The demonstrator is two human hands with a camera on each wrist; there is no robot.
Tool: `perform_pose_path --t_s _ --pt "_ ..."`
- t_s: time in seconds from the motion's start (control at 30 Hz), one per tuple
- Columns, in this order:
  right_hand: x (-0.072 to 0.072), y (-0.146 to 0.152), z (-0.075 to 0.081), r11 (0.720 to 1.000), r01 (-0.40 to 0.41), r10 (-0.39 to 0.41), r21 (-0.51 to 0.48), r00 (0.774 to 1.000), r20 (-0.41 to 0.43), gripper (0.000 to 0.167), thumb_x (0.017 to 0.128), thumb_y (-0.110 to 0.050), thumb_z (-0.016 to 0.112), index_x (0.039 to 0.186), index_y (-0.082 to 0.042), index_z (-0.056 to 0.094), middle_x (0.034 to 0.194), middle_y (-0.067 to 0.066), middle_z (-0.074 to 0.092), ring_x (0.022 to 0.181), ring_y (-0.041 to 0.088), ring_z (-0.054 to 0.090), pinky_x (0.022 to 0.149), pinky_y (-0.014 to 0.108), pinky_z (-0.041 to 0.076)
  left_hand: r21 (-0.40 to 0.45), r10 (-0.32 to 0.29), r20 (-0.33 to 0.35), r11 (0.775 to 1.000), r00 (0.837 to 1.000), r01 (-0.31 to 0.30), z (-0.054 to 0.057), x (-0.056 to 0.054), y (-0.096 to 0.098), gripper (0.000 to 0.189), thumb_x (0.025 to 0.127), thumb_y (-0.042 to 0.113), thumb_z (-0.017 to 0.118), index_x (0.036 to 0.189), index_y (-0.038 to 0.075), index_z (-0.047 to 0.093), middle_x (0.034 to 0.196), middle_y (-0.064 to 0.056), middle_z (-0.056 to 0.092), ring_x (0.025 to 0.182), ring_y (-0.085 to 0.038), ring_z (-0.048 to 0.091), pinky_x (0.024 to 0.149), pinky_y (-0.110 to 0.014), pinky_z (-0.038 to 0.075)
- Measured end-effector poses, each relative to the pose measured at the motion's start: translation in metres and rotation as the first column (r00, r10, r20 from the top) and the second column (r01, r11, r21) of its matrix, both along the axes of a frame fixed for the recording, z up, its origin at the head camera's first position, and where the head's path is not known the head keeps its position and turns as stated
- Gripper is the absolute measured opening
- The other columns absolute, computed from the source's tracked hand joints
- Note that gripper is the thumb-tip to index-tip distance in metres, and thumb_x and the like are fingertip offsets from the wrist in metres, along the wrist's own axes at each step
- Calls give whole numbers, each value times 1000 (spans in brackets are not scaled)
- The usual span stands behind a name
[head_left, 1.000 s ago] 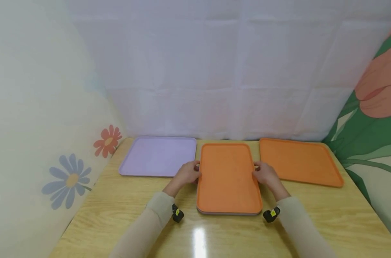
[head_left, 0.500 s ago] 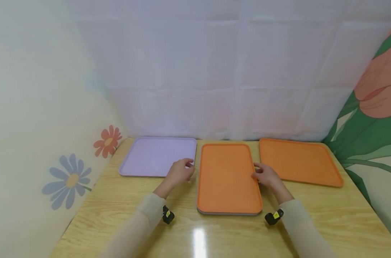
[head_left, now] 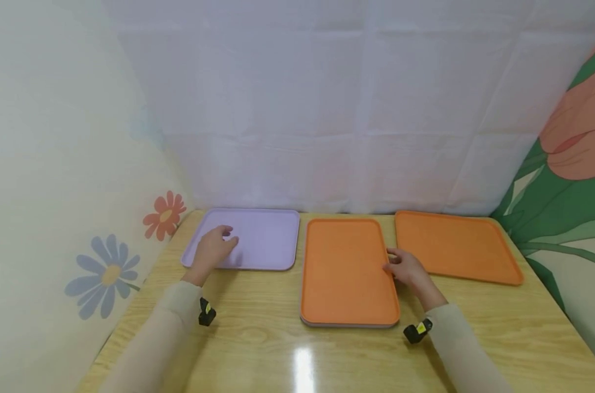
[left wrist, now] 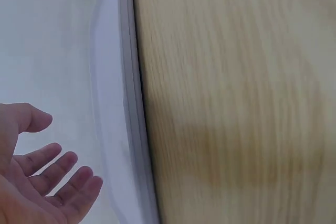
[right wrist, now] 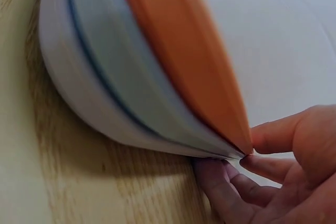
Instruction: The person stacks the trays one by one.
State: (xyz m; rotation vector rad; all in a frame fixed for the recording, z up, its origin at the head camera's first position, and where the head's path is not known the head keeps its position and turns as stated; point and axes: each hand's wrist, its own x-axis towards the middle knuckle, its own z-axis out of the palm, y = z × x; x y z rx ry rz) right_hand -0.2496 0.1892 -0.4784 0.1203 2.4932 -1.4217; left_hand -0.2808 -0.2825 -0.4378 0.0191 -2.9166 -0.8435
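A stack of trays lies lengthwise in the middle of the wooden table, with an orange tray (head_left: 349, 273) on top. Paler trays (right wrist: 89, 61) show beneath it in the right wrist view. My right hand (head_left: 406, 268) holds the stack's right edge, its thumb (right wrist: 273, 136) at the orange rim and other fingers low against the side. Above the purple tray (head_left: 270, 240) at the back left hovers my left hand (head_left: 214, 248), fingers loosely bent and nothing in them. That tray's side shows layered edges (left wrist: 134, 93) in the left wrist view.
Another orange tray (head_left: 457, 245) lies at the back right, slightly turned. A white cloth (head_left: 327, 109) hangs behind the table (head_left: 248, 338). Flower-printed walls (head_left: 47, 164) stand on both sides.
My left hand has let go of the middle stack's left edge and moved left, over the purple tray. The right hand stays at the stack's right edge. The trays have not moved.
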Motion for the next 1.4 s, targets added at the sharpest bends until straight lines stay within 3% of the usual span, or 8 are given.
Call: perform_pose_path --t_s 0.13,0.3,0.6,0.9,1.13,1.4 --pt "0 1 -1 1000 -7 7 -17 1000 1 60 99 -5 60 153 5 36 139 36 51 116 42 62 87 47 59 31 58 -7 998 998 -58 -2 -4 -33 51 98 23 55 134 -13 52 135 -35 54 123 -50 53 104 -60 44" --pt "0 2 -3 999 -12 12 -41 1000 4 60 99 -5 61 152 5 36 139 36 52 114 40 64 85 45 59 25 108 -8 994 994 -108 -5 -8 -59 55 97 22 55 134 -17 50 135 -39 52 125 -52 50 106 -61 42" --pt "-1 4 -6 997 -11 12 -71 1000 12 60 98 -4 61 152 5 36 139 35 52 110 33 65 80 40 59 2 111 55 994 992 -112 -13 -22 -86 61 95 22 53 138 -20 42 137 -42 46 126 -56 45 107 -64 40" --pt "-1 4 -3 997 -8 9 -77 1000 9 60 98 -3 62 152 6 36 139 36 52 108 34 66 80 41 60 -39 172 149 985 974 -168 -11 -25 -91 68 94 24 52 143 -20 34 142 -44 38 131 -60 37 112 -65 34" --pt "0 3 -3 996 -8 8 -91 1000 9 60 98 -4 61 152 5 36 139 36 51 116 40 63 83 43 60 -133 132 160 985 978 -111 -17 -27 -92 70 93 26 52 137 -26 36 144 -44 34 130 -64 32 112 -70 28" --pt "2 2 -3 994 3 -2 -109 1000 15 61 98 -3 62 152 6 36 138 37 51 112 38 65 81 43 60 -205 187 230 969 955 -140 -24 -20 -85 64 94 28 50 128 -25 42 128 -48 42 119 -63 38 96 -72 42"
